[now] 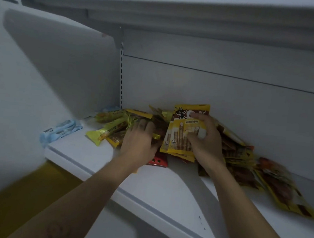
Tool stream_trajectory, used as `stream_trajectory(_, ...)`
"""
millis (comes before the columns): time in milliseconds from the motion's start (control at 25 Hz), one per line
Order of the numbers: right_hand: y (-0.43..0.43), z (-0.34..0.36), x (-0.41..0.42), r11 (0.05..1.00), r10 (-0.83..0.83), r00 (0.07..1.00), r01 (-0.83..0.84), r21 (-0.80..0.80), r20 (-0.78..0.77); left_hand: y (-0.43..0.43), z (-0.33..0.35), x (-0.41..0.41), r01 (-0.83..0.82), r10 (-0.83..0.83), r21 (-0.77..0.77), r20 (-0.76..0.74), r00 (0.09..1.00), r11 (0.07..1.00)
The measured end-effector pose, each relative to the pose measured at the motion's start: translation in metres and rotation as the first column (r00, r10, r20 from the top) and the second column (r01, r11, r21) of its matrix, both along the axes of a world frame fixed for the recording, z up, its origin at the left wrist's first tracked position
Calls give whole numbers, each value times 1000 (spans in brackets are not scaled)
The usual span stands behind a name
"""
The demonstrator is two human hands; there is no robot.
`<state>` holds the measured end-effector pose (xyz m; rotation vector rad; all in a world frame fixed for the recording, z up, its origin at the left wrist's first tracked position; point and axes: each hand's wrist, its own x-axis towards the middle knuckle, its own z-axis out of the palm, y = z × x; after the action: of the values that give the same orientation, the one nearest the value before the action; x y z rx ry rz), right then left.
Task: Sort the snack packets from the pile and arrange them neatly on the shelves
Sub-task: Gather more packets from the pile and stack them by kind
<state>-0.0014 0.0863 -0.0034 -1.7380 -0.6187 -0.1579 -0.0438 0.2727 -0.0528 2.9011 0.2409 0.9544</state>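
Your right hand [205, 141] curls round a flat, glossy yellow-and-brown packet [181, 128], upright near the white shelf's [147, 183] back edge. Your left hand [141, 138] lies flat, fingers straight, on the crinkly pile [112, 128] just beside it. Pale blue packets [61, 130] sit at the shelf's left end. It's dim and blurred, print unreadable.

Close head view down onto shelf [85, 154]

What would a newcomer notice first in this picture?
First, the yellow packet held upright by the right hand at the middle of the white shelf. Then the messy pile of packets around it, where the left hand rests, and the blue packets at the shelf's left end.
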Motion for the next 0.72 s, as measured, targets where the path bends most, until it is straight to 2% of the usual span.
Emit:
stream_trajectory(120,10,-17,4,1000,-10,1000,9,-27,-12,11,-11,-6,-48,51,43,-93,994,998)
stream_trajectory(280,15,-30,-1,998,-53,998,54,-37,22,14,-5,-6,-8,10,22,-72,997,1000)
stream_trajectory(520,-3,-25,-2,999,-36,999,36,-5,-21,28,-14,-48,119,-101,-74,211,972,990)
stream_trajectory(720,4,-36,-8,992,20,999,-23,-127,-30,25,-25,-84,184,-126,-129,364,923,974)
